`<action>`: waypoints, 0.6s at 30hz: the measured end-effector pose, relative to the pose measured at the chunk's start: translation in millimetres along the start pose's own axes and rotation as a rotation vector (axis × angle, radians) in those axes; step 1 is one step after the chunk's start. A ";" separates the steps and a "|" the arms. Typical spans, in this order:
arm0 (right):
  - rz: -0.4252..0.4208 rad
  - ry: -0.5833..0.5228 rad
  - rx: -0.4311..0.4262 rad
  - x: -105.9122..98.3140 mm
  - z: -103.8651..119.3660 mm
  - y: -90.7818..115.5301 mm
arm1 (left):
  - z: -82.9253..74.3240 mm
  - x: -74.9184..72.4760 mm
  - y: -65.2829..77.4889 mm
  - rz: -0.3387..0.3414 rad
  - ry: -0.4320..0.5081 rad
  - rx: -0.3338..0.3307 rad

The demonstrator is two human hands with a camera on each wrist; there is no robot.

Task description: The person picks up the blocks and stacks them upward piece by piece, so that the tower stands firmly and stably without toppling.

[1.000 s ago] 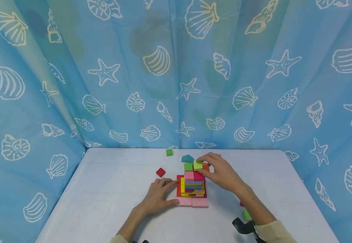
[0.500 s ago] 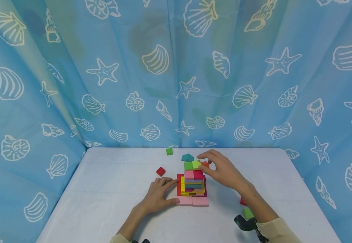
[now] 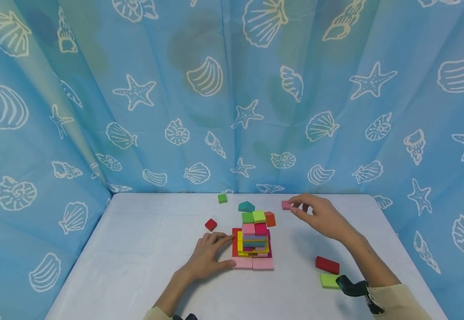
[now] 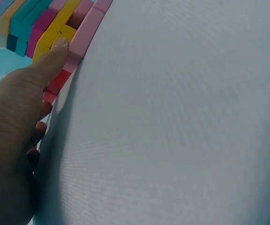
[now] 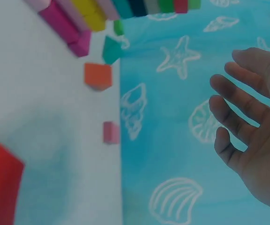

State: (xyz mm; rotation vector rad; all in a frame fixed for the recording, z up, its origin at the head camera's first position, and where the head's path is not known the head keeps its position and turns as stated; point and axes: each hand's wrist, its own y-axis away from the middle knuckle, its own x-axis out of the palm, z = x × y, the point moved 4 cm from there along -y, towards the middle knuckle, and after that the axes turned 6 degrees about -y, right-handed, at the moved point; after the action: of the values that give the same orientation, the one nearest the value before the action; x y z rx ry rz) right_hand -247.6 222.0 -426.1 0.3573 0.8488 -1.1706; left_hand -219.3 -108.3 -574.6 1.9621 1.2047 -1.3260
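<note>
A stack of coloured wooden blocks (image 3: 254,244) stands at the table's middle on a base of pink and red blocks. A green block (image 3: 247,218) and a lime block (image 3: 259,216) lie side by side on top. My left hand (image 3: 208,258) rests at the base's left side. Its thumb touches the front pink block (image 4: 85,35), and the index finger reaches the red one. My right hand (image 3: 323,216) is above the table's back right, fingers spread and holding nothing in the right wrist view. In the head view it appears beside a small pink block (image 3: 286,205), which stands apart on the table.
Behind the stack lie an orange block (image 3: 270,219), a teal block (image 3: 246,206) and a green square block (image 3: 222,198). A red block (image 3: 210,224) lies to the left. At right, a long red block (image 3: 327,265) and a lime block (image 3: 330,281) lie on the white table.
The right hand has released the lime block on top of the stack and moved right, uncovering the orange and pink blocks. The left hand has stayed at the base.
</note>
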 end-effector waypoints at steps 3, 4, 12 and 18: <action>0.012 0.001 0.027 3.8 -14.7 3.9 | 0.3 -0.2 -0.7 0.004 -0.005 -0.002; 0.020 -0.003 0.035 6.9 -18.5 5.0 | 0.6 -0.3 -0.8 0.004 -0.005 -0.003; 0.194 -0.043 0.140 52.4 -36.1 15.2 | 2.0 2.5 -0.4 0.004 0.001 -0.002; 0.197 -0.031 0.204 67.4 -57.5 7.0 | 1.6 2.5 -0.9 -0.002 -0.008 -0.009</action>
State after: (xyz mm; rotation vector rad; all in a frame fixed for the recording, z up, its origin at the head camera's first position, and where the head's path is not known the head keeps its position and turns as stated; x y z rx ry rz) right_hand -254.9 217.8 -514.6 0.5762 0.6523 -1.0777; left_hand -220.5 -108.1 -577.5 1.9485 1.2068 -1.3261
